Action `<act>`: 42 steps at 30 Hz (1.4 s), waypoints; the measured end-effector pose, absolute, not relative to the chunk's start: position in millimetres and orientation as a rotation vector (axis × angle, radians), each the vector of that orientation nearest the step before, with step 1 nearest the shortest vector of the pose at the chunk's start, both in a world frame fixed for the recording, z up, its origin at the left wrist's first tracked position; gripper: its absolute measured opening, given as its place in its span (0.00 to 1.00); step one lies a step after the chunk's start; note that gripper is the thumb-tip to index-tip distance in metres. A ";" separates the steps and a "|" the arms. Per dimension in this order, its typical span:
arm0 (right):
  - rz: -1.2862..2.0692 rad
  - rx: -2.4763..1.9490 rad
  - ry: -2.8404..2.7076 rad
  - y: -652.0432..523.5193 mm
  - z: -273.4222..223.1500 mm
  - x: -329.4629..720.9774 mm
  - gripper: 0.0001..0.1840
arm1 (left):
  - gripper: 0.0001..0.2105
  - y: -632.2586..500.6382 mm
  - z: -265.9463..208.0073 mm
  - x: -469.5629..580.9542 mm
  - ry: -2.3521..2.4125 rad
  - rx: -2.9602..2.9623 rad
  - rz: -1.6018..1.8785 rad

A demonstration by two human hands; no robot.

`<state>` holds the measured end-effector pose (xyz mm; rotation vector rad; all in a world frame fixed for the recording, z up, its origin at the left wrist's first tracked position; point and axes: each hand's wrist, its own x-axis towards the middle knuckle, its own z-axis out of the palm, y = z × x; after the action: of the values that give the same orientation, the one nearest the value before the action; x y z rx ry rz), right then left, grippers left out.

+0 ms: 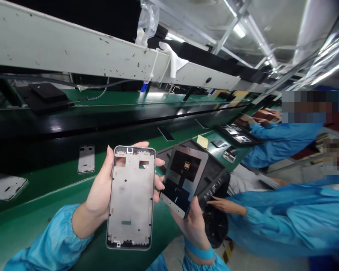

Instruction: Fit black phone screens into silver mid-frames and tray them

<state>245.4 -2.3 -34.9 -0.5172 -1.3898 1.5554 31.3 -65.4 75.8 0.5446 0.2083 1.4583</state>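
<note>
My left hand (100, 194) is wrapped round a silver metal phone frame (134, 205), thumb on its left edge and fingertips showing past its right edge. The frame stands almost upright towards me, with cutouts near its top and small holes along its rim. To its right, my right hand (196, 226) grips the lower end of a phone screen panel (182, 178), tilted to the right. Dark film, a flex cable and a small gold chip show on the panel's back. The two parts are close together but apart. Another phone frame (86, 159) lies on the belt behind my left hand.
A dark conveyor belt (56, 130) runs beside the green bench (48, 220). A black tray (211, 165) lies behind the panel, near a yellow note (202, 142). Co-workers in blue sleeves (288, 207) sit at the right. A white beam (81, 45) crosses above.
</note>
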 end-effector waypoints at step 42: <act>0.904 -0.544 -1.798 -14.0 6.2 287.5 0.30 | 0.25 -58.9 70.1 19.3 0.539 0.695 1.748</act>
<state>287.5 -14.0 6.2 -0.5439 -1.7981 0.9040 19.3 -58.9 70.1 0.6953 0.5387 1.7483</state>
